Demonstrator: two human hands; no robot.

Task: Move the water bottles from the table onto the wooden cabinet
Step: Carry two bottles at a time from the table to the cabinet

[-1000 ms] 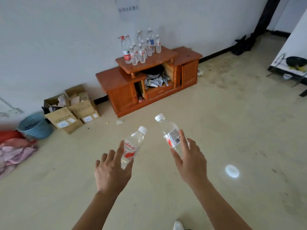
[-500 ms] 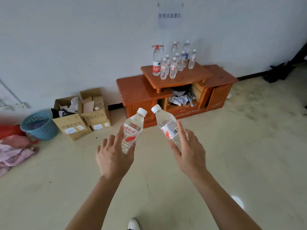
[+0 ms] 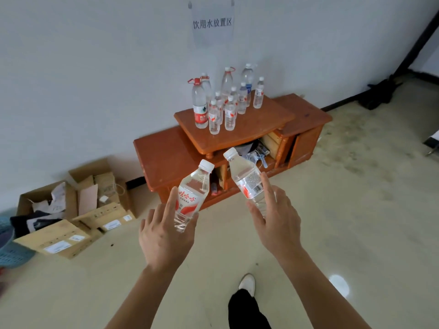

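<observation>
1. head view, hands: the left hand (image 3: 164, 236) is wrapped around the lower half of a small water bottle with a red-and-white label (image 3: 191, 195), fingers curled about its base, thumb up along the label. the bottle tilts to the right, its white cap at the top.
2. head view, the other hand: the right hand (image 3: 276, 224) grips the bottom of a second small bottle with a barcode label (image 3: 247, 180), forefinger stretched up beside the label. this bottle tilts to the left, so the two caps lean toward each other without touching.
3. head view, where the bottles are: both held bottles are in the air above the pale floor (image 3: 344, 210), in front of the wooden cabinet (image 3: 166, 157), and not set down on it.
4. head view, the cabinet: it stands against the white wall (image 3: 95, 67). on its raised middle top (image 3: 261, 119) stands a cluster of upright water bottles (image 3: 225, 103), taller ones toward the wall and smaller ones in front. the open shelf below holds a jumble of items too cluttered to name.
5. head view, surroundings: a paper sign with printed characters (image 3: 212, 23) hangs on the wall above the cluster. to the left of the cabinet lie open cardboard boxes (image 3: 71, 217), and a blue basket (image 3: 9, 248) shows at the left edge. a dark trouser leg and white shoe (image 3: 247, 284) appear low between the forearms.
</observation>
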